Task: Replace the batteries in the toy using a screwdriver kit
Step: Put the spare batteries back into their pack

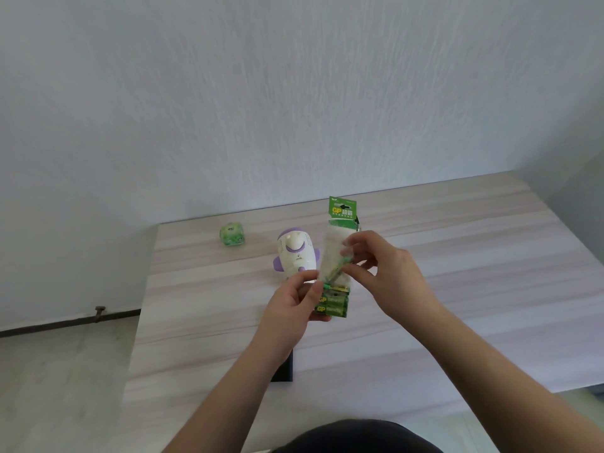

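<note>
Over the middle of the pale wood-grain table (457, 289), both hands held a battery pack (336, 256) up off the surface, green card header at 12 o'clock. Left hand (294, 308) gripped the pack's lower end, thumb and fingers curled round the green batteries (331, 304) still in it. Right hand (389, 276) pinched at the clear wrap in the pack's middle, fingertips closed narrow on a loose green battery (340, 268) lying tilted inside; whether it was free of the wrap could not be told. White and purple toy (296, 255) stood on the table just behind the left hand, at 10 o'clock from the pack. Small green packet (232, 235) lay farther off at 10 o'clock, well apart from the toy. Dark flat case (284, 371) showed under the left forearm at 6 o'clock, mostly hidden.
</note>
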### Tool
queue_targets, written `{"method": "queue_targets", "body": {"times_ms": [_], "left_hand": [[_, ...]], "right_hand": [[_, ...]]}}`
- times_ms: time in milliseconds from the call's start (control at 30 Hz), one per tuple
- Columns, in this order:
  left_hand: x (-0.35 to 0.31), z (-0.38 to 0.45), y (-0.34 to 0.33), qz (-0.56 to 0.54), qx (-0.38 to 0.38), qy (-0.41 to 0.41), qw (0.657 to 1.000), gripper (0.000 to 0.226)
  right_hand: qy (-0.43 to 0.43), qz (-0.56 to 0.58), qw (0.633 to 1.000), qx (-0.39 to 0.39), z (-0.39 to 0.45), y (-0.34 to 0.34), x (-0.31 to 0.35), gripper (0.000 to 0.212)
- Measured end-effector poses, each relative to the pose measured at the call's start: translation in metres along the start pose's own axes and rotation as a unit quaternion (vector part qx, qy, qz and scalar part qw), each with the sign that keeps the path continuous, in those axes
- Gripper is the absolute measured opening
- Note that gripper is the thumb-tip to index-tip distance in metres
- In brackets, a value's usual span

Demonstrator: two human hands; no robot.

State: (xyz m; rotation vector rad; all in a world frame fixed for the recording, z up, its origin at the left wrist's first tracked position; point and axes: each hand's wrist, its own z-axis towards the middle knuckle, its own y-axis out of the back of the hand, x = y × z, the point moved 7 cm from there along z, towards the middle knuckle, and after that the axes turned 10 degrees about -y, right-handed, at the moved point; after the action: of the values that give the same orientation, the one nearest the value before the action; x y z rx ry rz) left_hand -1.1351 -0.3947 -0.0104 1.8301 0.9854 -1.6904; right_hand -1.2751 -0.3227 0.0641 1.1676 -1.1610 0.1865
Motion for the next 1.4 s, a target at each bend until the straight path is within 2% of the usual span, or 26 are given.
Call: {"method": "queue_targets", "body": {"times_ms": [200, 333, 467, 700, 833, 967, 1067, 1267, 1400], "left_hand": [[-0.001, 0.002, 0.002, 0.002, 0.004, -0.008, 1.0, 0.014], [-0.003, 0.003, -0.001, -0.002, 0.009, -0.009, 1.0, 0.015], [-0.003, 0.004, -0.001, -0.005, 0.01, -0.008, 1.0, 0.016], [0.003, 0.005, 0.001, -0.033, 0.005, 0.009, 0.999, 0.015], [0.004, 0.006, 0.002, -0.043, 0.006, 0.013, 0.999, 0.015], [0.005, 0.006, 0.002, -0.047, 0.015, 0.016, 0.999, 0.015], [0.006, 0.007, 0.001, -0.044, 0.018, 0.02, 0.999, 0.014], [0.009, 0.008, 0.001, -0.054, 0.016, 0.036, 0.998, 0.018], [0.012, 0.01, 0.003, -0.055, 0.012, 0.043, 0.998, 0.022]], "right_hand": [[-0.036, 0.092, 0.995, 0.001, 0.0, -0.005, -0.001, 0.028], [-0.072, 0.141, 0.987, -0.005, 0.001, -0.004, -0.005, 0.015], [-0.065, 0.113, 0.991, -0.006, 0.004, -0.003, -0.005, 0.006], [0.024, 0.021, 0.999, -0.01, 0.008, -0.012, 0.002, 0.016], [0.012, 0.018, 1.0, 0.007, 0.009, -0.013, 0.0, 0.022], [-0.027, 0.065, 0.997, 0.036, 0.01, -0.016, -0.005, 0.024], [-0.014, 0.036, 0.999, 0.03, 0.01, -0.018, -0.005, 0.013], [0.027, -0.03, 0.999, 0.022, 0.007, -0.023, 0.0, 0.007], [0.034, -0.058, 0.997, 0.035, 0.003, -0.03, 0.001, 0.021]]}}
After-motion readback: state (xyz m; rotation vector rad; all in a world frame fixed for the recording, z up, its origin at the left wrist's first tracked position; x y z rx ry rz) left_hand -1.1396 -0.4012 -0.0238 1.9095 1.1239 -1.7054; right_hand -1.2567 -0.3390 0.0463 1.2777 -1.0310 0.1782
